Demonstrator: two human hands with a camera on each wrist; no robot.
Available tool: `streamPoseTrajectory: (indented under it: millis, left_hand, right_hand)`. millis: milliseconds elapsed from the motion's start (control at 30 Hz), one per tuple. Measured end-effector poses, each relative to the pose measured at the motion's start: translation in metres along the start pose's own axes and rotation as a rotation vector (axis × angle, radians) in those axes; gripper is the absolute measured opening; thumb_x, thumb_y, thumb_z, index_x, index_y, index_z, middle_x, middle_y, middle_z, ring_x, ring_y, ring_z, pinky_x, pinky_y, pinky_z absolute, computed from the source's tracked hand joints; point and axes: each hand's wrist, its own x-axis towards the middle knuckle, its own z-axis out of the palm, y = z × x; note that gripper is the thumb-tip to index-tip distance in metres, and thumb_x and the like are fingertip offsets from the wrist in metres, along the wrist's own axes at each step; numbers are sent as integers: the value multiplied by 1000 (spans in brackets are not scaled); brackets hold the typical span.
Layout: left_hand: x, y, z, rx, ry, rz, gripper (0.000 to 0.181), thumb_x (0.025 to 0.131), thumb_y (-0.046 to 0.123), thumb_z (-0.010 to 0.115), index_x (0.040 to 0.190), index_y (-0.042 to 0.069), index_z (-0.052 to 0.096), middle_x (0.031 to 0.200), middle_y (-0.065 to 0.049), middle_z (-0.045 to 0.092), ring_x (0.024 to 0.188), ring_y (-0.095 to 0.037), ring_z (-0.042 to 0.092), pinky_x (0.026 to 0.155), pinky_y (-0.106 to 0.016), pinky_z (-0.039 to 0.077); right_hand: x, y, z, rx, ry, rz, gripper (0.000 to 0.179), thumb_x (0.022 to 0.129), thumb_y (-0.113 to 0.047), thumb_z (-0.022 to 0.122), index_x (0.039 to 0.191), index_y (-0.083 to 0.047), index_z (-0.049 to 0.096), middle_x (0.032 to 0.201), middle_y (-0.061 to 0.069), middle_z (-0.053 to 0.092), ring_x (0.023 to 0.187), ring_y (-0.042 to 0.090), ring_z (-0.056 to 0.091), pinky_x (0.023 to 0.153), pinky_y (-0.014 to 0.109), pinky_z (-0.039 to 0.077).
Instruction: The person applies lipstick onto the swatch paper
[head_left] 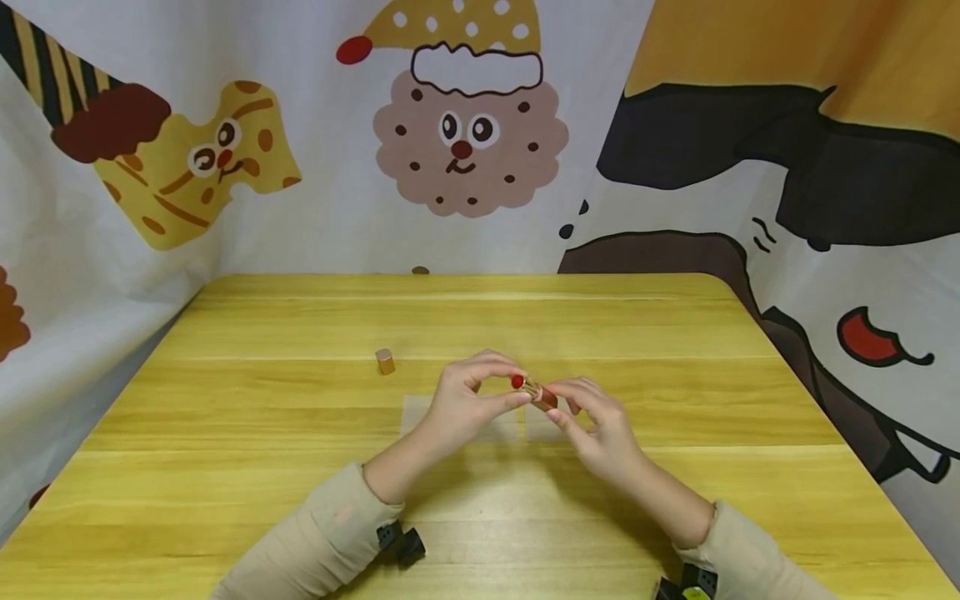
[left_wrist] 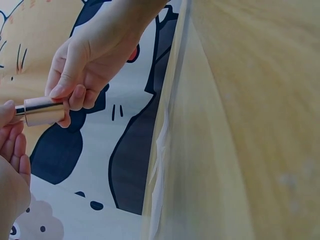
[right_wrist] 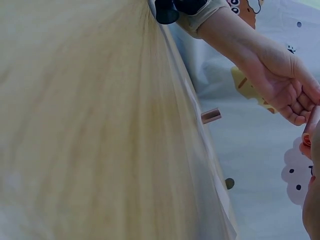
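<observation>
A lipstick (head_left: 545,398) with its red tip showing is held between both hands above the table. My left hand (head_left: 467,398) pinches the golden part near the red tip between thumb and fingers. The base of the tube is pinched by my right hand (head_left: 603,427). Seen from the left wrist, the shiny pinkish-gold tube (left_wrist: 45,111) spans from one hand's fingertips to the other's. The lipstick cap (head_left: 386,361) stands on the table, left of and beyond the hands; the right wrist view also has this cap (right_wrist: 211,115).
Thin whitish sheets (head_left: 416,413) lie flat on the wooden table (head_left: 300,492) beneath the hands. A cartoon-printed cloth (head_left: 315,225) hangs behind and around the table. Black devices (head_left: 405,546) are strapped at both wrists.
</observation>
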Motion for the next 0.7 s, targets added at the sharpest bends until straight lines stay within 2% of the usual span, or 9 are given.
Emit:
streamPoseTrajectory:
  millis: [100,233,467,700]
  left_hand:
    - [0,0,0,4,-2,6,19,77,-2,78,94,-3,73,96,-5,69,94,-20,61,90,-37,49]
    - [0,0,-1,2,-7,10,19,76,-2,78,95,-2,73,97,-5,69,95,-21,61,90,-38,48]
    - [0,0,-1,2,-17,6,19,76,-1,78,95,-1,73,97,-3,69,96,-21,61,93,-38,47]
    - [0,0,0,-8,-7,-5,19,77,-1,77,95,-4,72,98,-9,69,95,-21,61,90,-40,49]
  right_hand:
    - [0,-1,0,-4,-19,21,20,89,-4,66,109,1,66,98,7,67,76,13,50,66,21,42]
    - [0,-1,1,-6,-28,18,29,83,9,67,111,3,65,100,10,68,77,14,53,68,20,44]
    - [0,1,2,-18,-16,-38,28,84,8,65,112,6,64,100,15,67,78,18,57,68,19,46]
    - [0,-2,0,11,-56,23,28,87,6,64,115,4,64,103,11,67,81,14,55,70,21,48]
